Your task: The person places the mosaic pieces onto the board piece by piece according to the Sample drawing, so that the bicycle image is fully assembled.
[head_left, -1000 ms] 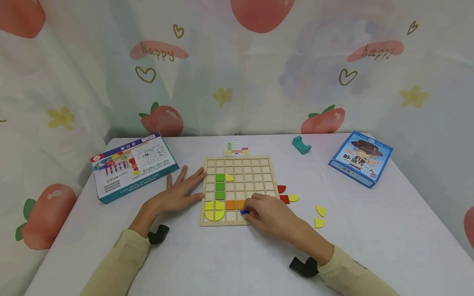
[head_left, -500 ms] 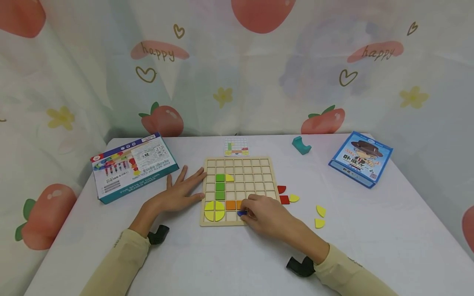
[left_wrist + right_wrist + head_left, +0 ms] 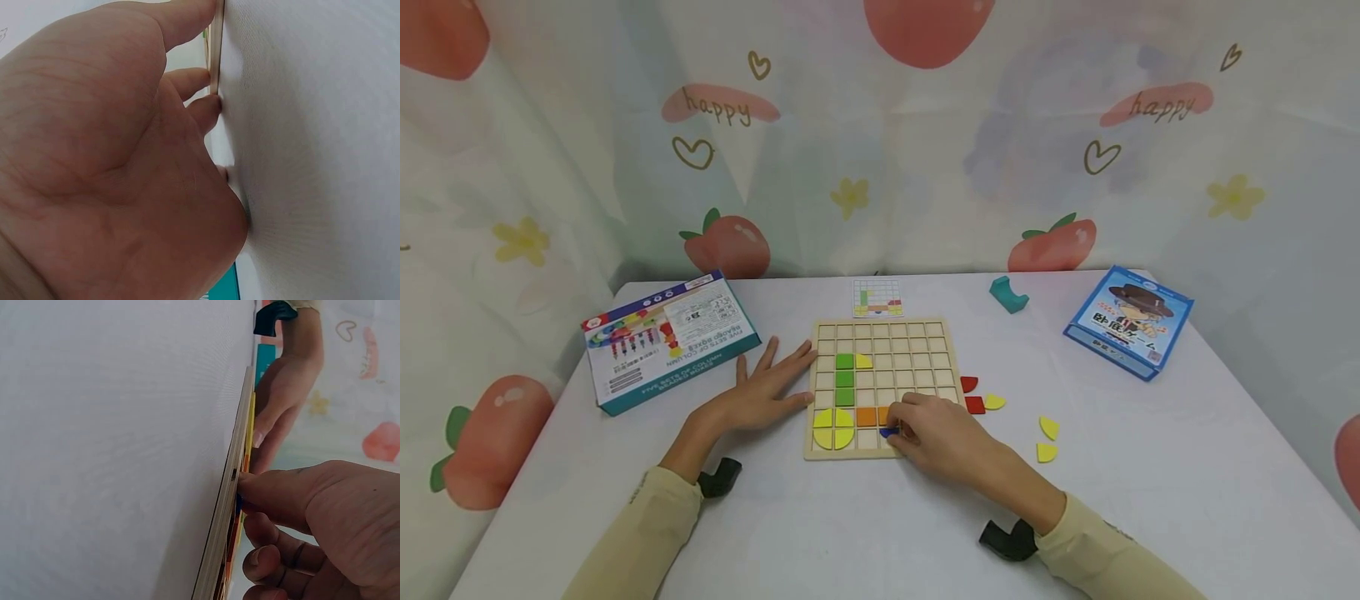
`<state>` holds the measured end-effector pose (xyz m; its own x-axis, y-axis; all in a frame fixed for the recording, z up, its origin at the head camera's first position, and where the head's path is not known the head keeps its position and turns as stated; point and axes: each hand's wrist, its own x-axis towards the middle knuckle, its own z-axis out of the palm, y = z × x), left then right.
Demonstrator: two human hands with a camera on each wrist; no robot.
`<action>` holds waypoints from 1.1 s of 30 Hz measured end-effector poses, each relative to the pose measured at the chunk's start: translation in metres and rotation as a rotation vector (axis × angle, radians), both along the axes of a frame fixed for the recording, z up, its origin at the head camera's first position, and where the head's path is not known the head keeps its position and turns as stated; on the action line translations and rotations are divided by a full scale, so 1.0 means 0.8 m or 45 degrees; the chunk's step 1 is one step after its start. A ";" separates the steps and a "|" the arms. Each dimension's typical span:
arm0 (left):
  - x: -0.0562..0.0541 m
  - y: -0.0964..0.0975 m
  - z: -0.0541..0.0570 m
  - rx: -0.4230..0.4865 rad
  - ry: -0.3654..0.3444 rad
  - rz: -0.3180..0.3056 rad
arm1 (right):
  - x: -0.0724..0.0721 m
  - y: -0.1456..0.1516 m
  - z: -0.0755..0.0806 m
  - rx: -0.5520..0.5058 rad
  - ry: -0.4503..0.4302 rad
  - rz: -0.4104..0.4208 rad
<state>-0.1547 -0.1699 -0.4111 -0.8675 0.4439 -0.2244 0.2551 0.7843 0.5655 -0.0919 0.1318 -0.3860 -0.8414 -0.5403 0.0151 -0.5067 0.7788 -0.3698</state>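
A wooden grid board (image 3: 902,361) lies on the table, holding green squares (image 3: 845,379), orange squares (image 3: 867,417) and several yellow quarter-circles (image 3: 833,428). Over its bottom row, my right hand (image 3: 946,437) pinches a small blue piece (image 3: 889,432) between thumb and fingers. Most of that piece is covered by the fingers; only a sliver of blue (image 3: 239,503) shows in the right wrist view. My left hand (image 3: 758,396) lies with spread, straight fingers against the board's left edge, its thumb and fingertips touching the rim in the left wrist view.
Right of the board lie red pieces (image 3: 974,405) and loose yellow pieces (image 3: 1047,452). A pattern card (image 3: 877,297) is behind the board. Farther out are a teal curved block (image 3: 1008,296), a blue box (image 3: 1131,321) and a larger teal-and-white box (image 3: 670,342).
My right hand has shifted slightly left along the bottom row with the blue piece, then nearly stopped. The left hand keeps its place at the board's edge.
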 end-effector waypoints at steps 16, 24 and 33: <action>0.002 -0.002 -0.001 0.007 0.020 -0.007 | 0.000 0.003 0.000 0.007 -0.005 -0.032; 0.002 -0.002 -0.001 0.018 0.027 -0.013 | -0.001 0.022 0.002 -0.025 0.069 -0.020; 0.002 -0.002 -0.002 0.022 0.035 -0.022 | 0.001 0.039 0.010 -0.002 0.027 -0.086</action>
